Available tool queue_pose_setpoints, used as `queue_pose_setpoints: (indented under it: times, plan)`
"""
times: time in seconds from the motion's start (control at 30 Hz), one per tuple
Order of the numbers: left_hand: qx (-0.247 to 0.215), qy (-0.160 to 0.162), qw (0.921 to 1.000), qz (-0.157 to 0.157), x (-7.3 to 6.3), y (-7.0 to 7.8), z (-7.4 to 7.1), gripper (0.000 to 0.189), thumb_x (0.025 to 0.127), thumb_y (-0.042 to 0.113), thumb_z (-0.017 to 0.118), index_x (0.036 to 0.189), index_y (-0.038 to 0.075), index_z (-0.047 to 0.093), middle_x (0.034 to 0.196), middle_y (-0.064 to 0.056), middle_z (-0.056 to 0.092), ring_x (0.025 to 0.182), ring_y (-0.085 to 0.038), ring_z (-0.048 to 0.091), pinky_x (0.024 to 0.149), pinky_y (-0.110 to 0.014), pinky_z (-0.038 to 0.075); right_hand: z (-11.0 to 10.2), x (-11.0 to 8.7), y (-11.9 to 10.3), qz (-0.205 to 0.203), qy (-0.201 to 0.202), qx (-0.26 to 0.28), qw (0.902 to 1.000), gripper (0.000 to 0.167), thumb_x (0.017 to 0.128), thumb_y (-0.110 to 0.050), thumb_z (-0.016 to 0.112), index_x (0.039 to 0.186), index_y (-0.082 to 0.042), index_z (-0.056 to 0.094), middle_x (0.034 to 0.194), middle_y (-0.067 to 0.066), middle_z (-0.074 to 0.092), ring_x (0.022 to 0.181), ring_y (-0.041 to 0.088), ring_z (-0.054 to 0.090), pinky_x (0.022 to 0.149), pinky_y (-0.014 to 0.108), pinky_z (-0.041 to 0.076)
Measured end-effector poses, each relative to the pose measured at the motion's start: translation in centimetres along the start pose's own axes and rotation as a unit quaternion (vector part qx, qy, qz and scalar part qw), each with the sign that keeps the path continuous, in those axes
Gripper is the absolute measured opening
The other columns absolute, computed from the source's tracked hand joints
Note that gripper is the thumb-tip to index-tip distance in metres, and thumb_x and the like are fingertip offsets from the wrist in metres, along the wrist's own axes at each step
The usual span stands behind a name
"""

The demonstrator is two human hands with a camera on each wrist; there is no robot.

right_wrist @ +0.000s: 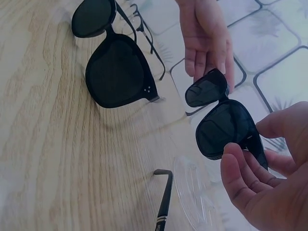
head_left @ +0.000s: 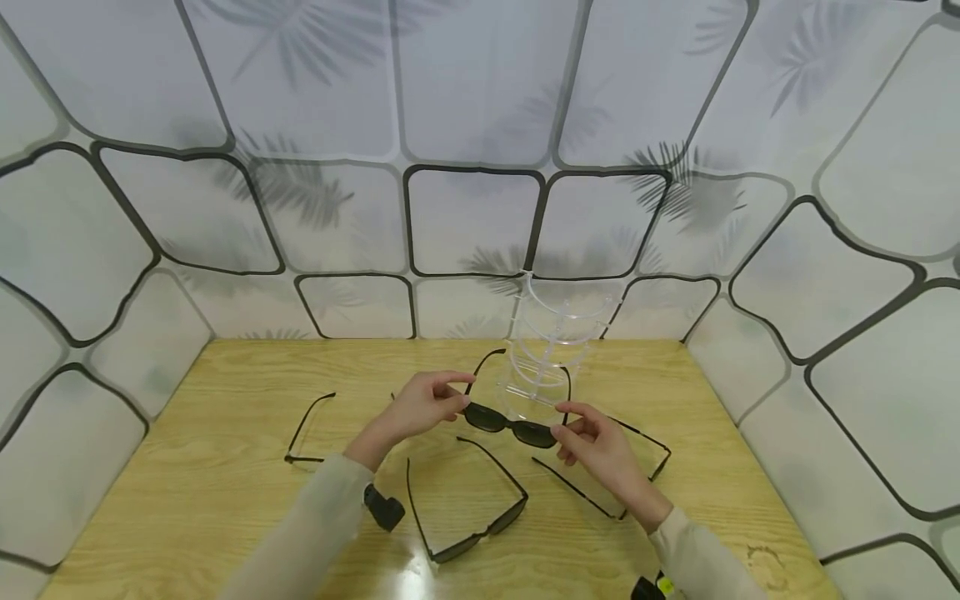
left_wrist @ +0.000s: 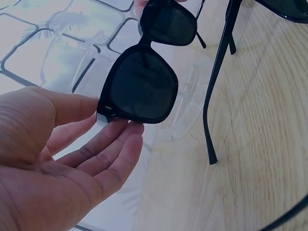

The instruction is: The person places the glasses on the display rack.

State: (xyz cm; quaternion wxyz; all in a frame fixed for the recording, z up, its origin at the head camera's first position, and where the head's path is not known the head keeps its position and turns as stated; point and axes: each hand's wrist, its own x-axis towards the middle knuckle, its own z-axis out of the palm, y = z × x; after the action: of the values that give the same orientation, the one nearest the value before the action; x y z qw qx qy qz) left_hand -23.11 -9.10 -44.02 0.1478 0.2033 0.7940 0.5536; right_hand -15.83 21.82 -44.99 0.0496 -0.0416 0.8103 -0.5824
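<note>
Head view: both hands hold one pair of dark sunglasses (head_left: 510,425) above the wooden surface (head_left: 225,467), just in front of a clear acrylic stand (head_left: 551,358). The left hand (head_left: 423,404) pinches the frame's left end between thumb and fingers; the right hand (head_left: 596,442) pinches the right end. The temples are unfolded and point toward the stand. Three further pairs lie on the surface: a thin-framed pair (head_left: 307,429) to the left, a dark pair (head_left: 468,500) nearest the person, and another (head_left: 622,467) partly under the right hand. Patterned walls close in the surface at the back and both sides; bare wood shows at the far left and right edges.

Left wrist view: the left hand (left_wrist: 62,159) has relaxed fingers (left_wrist: 113,139) under the lens corner of the sunglasses (left_wrist: 144,84), thumb against the frame end.

Right wrist view: the right hand (right_wrist: 269,178) grips the opposite frame end of the sunglasses (right_wrist: 224,120), fingers curled round the edge.
</note>
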Motion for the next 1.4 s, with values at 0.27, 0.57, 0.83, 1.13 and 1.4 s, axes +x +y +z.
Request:
queue_pose_setpoints:
  times: [0.27,0.57,0.83,1.13,1.4]
  plan:
    - [0.006,0.023,0.9997,0.007,0.9,0.2,0.5,0.040,0.106,0.009,0.063,0.145,0.001,0.062,0.111,-0.022,0.076,0.106,-0.048,0.072,0.089,-0.051,0.063,-0.4,0.7,0.0,-0.002,0.011,-0.001,0.9999,0.046,0.103,-0.018,0.071,0.144,-0.002,0.058,0.102,0.025,0.072,0.074,0.022,0.073,0.071,0.035,0.063]
    - [0.006,0.073,0.9973,-0.004,2.1,0.2,1.7,0.035,0.105,0.007,0.063,0.139,0.004,0.068,0.107,-0.020,0.077,0.105,-0.041,0.073,0.085,-0.047,0.064,-0.8,1.6,0.4,0.007,0.028,-0.016,0.9995,0.044,0.103,-0.018,0.071,0.143,-0.003,0.059,0.103,0.024,0.073,0.074,0.024,0.073,0.071,0.039,0.064]
    - [0.008,0.118,0.9929,-0.006,3.2,0.3,2.8,0.031,0.104,0.006,0.063,0.134,0.006,0.072,0.114,-0.020,0.078,0.099,-0.031,0.074,0.074,-0.033,0.060,-1.3,2.4,0.8,0.007,0.041,-0.025,0.9988,0.044,0.103,-0.017,0.071,0.143,-0.003,0.059,0.102,0.025,0.073,0.074,0.026,0.073,0.070,0.035,0.064]
    - [-0.009,0.142,0.9896,-0.024,4.3,0.0,3.4,0.031,0.105,0.008,0.061,0.134,0.008,0.072,0.121,-0.021,0.076,0.106,-0.039,0.073,0.074,-0.033,0.060,-1.7,3.5,1.0,0.015,0.048,-0.030,0.9983,0.044,0.103,-0.019,0.071,0.143,-0.004,0.060,0.103,0.026,0.074,0.075,0.027,0.074,0.072,0.038,0.064]
    - [-0.020,0.166,0.9854,-0.031,5.2,-0.4,4.1,0.029,0.105,0.008,0.061,0.131,0.008,0.074,0.122,-0.021,0.075,0.105,-0.039,0.073,0.070,-0.029,0.058,-1.9,4.0,1.4,0.017,0.049,-0.019,0.9985,0.047,0.103,-0.017,0.071,0.145,0.001,0.058,0.100,0.022,0.075,0.072,0.023,0.074,0.070,0.036,0.064]
